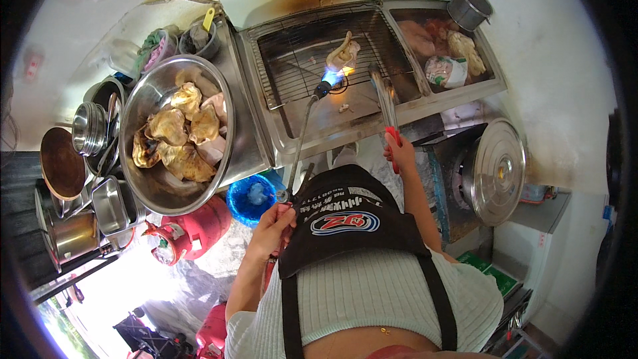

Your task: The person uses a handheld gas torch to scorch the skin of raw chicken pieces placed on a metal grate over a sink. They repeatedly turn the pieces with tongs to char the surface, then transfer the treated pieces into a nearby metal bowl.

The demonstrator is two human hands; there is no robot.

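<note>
My left hand [273, 227] grips the handle of a long-necked gas torch [302, 134], whose burner is lit. Its blue flame plays on the lower end of a pale, folded piece of meat [344, 54], possibly a pig's ear, lying on a wire rack [294, 35]. The rack is set over the left basin of a steel sink [319, 142]. In my right hand [400, 152] are metal tongs with red handles [395, 134]. The blackened tips of the tongs stay apart from the meat, to its right.
A large steel bowl [130, 169] with several browned meat pieces stands left of the sink. Raw meat [416, 37] and a plastic-wrapped pack [446, 71] lie in the right basin. Below are a red gas cylinder [199, 227] and a blue-lined bin [244, 204]. A lidded wok [498, 172] sits at right.
</note>
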